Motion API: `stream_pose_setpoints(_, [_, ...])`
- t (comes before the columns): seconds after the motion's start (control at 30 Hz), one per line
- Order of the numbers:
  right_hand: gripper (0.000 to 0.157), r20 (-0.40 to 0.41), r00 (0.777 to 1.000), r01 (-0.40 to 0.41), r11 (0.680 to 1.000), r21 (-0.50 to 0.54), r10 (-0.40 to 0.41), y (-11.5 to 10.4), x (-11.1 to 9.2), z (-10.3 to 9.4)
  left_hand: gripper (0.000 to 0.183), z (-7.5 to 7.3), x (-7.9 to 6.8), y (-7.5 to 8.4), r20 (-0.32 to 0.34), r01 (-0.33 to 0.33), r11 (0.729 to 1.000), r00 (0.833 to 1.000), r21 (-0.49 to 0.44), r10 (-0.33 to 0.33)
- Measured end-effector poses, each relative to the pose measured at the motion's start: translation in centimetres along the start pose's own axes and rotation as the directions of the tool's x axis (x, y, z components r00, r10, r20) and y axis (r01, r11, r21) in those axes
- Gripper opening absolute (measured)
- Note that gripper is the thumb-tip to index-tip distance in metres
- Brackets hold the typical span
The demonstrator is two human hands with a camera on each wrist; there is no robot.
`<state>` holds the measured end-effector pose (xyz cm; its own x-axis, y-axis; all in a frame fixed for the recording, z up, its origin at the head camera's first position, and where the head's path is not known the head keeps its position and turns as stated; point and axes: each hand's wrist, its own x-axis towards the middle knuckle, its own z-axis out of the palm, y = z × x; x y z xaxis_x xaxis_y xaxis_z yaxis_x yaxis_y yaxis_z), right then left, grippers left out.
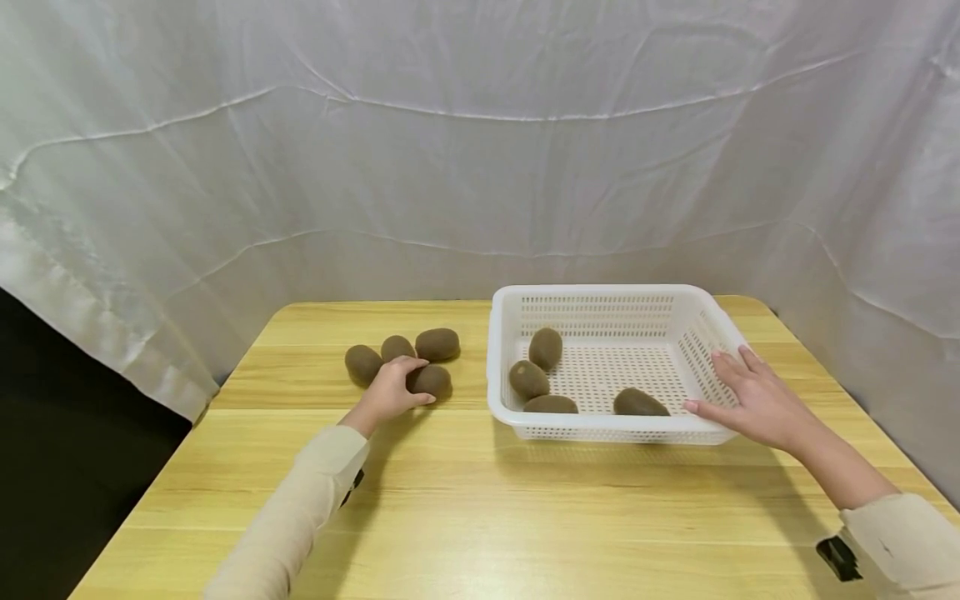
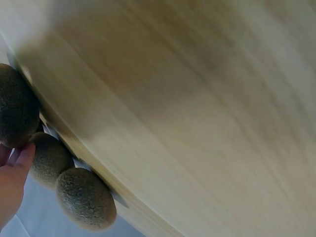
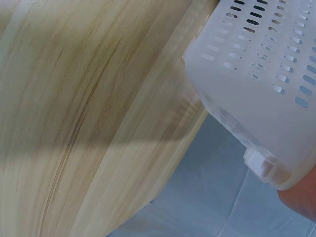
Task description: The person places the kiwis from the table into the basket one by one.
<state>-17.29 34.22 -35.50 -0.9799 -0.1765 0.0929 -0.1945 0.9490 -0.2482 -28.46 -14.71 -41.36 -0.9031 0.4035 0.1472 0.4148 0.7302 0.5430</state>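
Note:
My left hand (image 1: 390, 390) holds a brown kiwi (image 1: 431, 382) between thumb and fingers on the wooden table. Behind it lie more kiwis: one at the left (image 1: 363, 365), one in the middle (image 1: 397, 347) and one at the right (image 1: 438, 344). The left wrist view catches the fingertips (image 2: 23, 157) against a fuzzy kiwi (image 2: 17, 106). Over the right rim of a white plastic basket (image 1: 600, 290) rests my right hand (image 1: 761, 407), its fingers spread and fairly straight. Several kiwis lie inside the basket, most in its left part and one kiwi (image 1: 640, 402) near the front wall.
The wooden table (image 1: 450, 517) extends in front of the basket and the loose kiwis. Pale fabric (image 1: 480, 167) hangs behind the table and along its right side. A dark area (image 1: 67, 467) lies beyond the left table edge.

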Motion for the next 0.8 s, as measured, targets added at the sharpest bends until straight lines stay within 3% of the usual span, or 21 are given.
stream_pose_setpoints(0.4, [0.093,-0.003,1.000,0.000,1.000,-0.004,0.000,-0.2,0.0,-0.1,0.065,0.2,-1.3,0.2,0.039,-0.026,0.999,0.999,-0.036,0.027])
stream_pose_setpoints(0.8, [0.093,0.005,1.000,-0.005,1.000,-0.001,0.005,-0.1,0.0,0.0,0.059,0.0,-2.3,0.1,0.016,-0.059,0.996,0.998,-0.068,0.061])
